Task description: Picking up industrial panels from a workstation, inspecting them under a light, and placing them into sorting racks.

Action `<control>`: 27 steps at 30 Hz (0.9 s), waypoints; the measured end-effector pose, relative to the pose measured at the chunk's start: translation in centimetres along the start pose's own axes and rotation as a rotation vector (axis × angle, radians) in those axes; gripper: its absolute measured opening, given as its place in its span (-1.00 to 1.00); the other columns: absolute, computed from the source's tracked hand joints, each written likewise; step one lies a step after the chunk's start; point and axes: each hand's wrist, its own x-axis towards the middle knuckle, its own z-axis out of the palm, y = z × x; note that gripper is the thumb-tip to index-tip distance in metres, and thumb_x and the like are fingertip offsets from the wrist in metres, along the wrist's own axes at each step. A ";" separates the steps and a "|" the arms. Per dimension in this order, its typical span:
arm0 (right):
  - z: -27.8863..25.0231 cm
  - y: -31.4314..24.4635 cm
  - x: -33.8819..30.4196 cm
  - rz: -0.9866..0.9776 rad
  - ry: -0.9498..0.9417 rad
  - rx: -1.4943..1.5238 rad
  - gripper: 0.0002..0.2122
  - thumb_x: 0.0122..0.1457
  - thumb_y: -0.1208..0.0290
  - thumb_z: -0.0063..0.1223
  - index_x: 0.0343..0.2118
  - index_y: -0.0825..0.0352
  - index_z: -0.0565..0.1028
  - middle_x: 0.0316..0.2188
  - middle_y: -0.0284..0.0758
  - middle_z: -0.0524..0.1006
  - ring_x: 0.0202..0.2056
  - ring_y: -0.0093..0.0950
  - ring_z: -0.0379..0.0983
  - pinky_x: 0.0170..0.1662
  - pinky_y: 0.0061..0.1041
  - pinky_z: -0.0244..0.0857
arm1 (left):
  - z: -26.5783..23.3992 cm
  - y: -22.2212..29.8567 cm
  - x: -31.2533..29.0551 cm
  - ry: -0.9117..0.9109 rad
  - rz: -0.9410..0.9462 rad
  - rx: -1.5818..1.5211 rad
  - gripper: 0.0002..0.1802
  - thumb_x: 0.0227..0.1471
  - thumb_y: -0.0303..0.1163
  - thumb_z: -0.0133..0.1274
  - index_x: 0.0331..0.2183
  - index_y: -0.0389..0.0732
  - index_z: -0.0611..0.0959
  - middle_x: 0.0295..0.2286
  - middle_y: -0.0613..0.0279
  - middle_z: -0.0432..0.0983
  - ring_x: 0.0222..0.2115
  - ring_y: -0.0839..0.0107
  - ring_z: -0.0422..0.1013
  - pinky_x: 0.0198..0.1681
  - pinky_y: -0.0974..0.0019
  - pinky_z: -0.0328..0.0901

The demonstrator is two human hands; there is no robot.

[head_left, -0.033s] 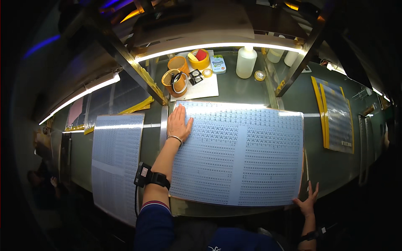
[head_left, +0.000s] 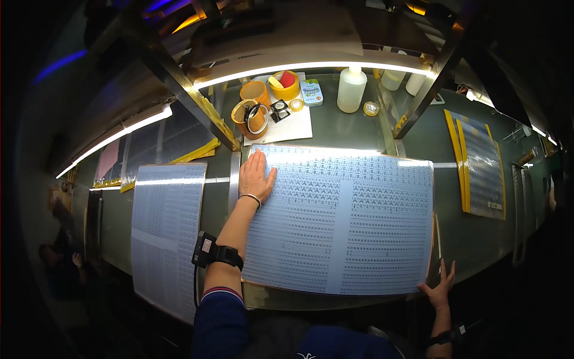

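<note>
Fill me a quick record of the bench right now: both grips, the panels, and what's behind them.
Left grip: open, palm down on the large panel's far left corner
Right grip: fingers spread, thumb at its near right corner
Large panel: bluish, finely patterned, flat
Second panel: similar, left of the left forearm
Far right: yellow-edged sheets
Behind large panel: orange cups, translucent bottle

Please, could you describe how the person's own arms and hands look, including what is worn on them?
Both hands are gloveless. The left hand has a thin, pale bracelet at its wrist; further up are a black strap, a black box with a pale label, and a navy sleeve with red-and-white trim. Beyond the right hand is a dark band.
</note>
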 end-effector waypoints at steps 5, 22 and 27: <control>0.7 2.0 -0.6 -0.005 0.057 -0.176 0.02 -0.47 -0.05 0.36 0.17 0.06 0.09 0.23 -0.21 -0.24 0.22 -0.09 -0.34 0.21 -0.01 -0.30 | -0.5 1.5 -2.2 0.041 -0.016 0.037 -0.35 0.01 -0.10 -0.12 0.03 -0.34 0.28 0.08 0.00 0.11 0.09 0.13 0.06 0.13 0.17 -0.05; 0.4 2.8 -2.4 0.010 0.013 0.063 0.00 -0.40 -0.15 0.29 0.17 0.10 0.09 0.24 -0.25 -0.25 0.23 -0.15 -0.38 0.21 -0.02 -0.31 | 0.1 1.1 -1.1 0.089 -0.031 -0.013 -0.64 -0.03 -0.28 -0.11 -0.22 -0.33 0.41 0.02 -0.02 0.20 0.03 0.17 0.13 0.07 0.17 0.03; -1.0 3.9 -2.8 0.020 0.031 -0.179 -0.04 -0.35 0.13 0.35 0.19 0.11 0.03 0.23 -0.16 -0.23 0.23 -0.15 -0.32 0.20 -0.03 -0.41 | 2.0 1.2 1.0 0.073 -0.096 -0.112 -0.56 -0.04 -0.30 -0.08 -0.11 -0.31 0.39 -0.09 0.02 0.32 -0.04 0.15 0.21 0.03 0.17 0.08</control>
